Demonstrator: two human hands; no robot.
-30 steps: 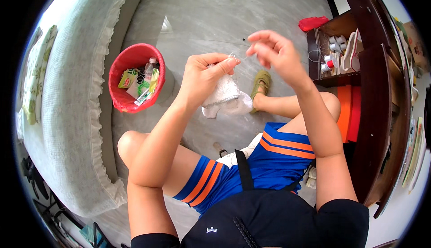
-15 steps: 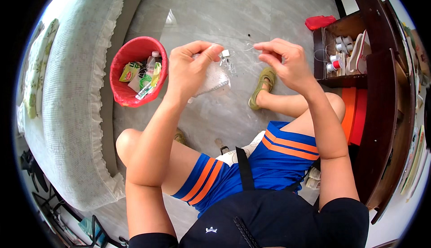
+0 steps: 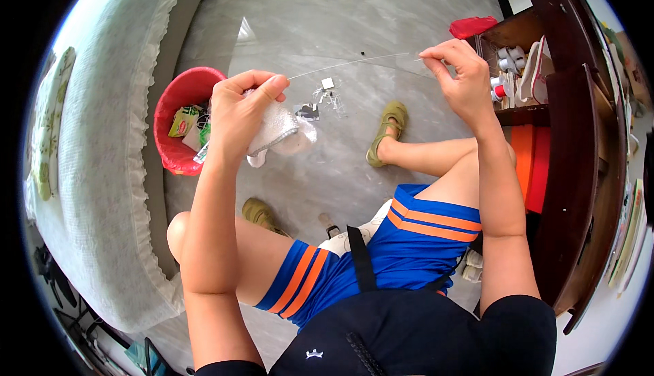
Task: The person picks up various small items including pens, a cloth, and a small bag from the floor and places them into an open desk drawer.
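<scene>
My left hand is closed in a pinch, thumb against forefinger, on one end of a thin pale thread. A white cloth, fuzzy with a grey stitched edge, hangs from the same hand. The thread runs across in a slight arc to my right hand, whose thumb and forefinger are also pinched. Close to those right fingertips the thread grows too faint to follow, and I cannot make out whether a needle is there.
A red bin with wrappers stands at left, beside the covered bed. On the floor lie a small white block, tangled thin white pieces and a dark patterned piece. An open cabinet at right holds thread spools.
My hands have moved apart, the left going left with the cloth and the right going right and up. The thread between them is now drawn out long. The view has shifted slightly.
</scene>
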